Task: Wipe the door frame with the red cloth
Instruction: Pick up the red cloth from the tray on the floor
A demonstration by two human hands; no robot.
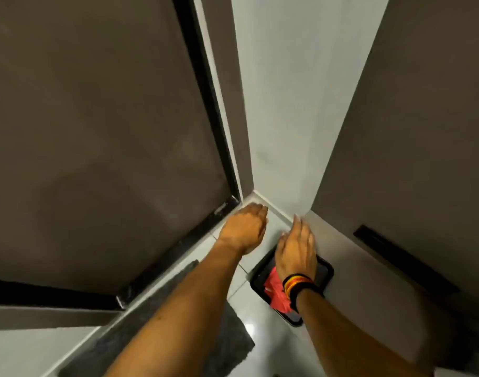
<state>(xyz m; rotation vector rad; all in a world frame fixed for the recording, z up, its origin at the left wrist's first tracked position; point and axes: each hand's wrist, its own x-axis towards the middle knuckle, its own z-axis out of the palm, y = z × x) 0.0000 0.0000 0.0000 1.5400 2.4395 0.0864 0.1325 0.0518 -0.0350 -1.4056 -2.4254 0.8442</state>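
Down on the floor, the red cloth lies crumpled in a black tray, which sits on the pale tiles close to the corner where the walls meet. Our right hand hangs directly above the tray, palm down, fingers stretched out and together, pointing toward the corner; it covers part of the cloth from our view, and we cannot tell whether it touches the fabric. It grips nothing that we can see. A striped band of black, red and yellow circles that wrist, right beside the visible part of the cloth.

Our left hand is off to the left of the tray, apart from the cloth, its fingers loosely curled downward and empty, reaching toward the foot of the door frame. The frame's pale edge runs up beside a black strip bordering the dark door panel. A grey mat lies on the floor under our left forearm. Another dark panel with a black slot stands on the right.
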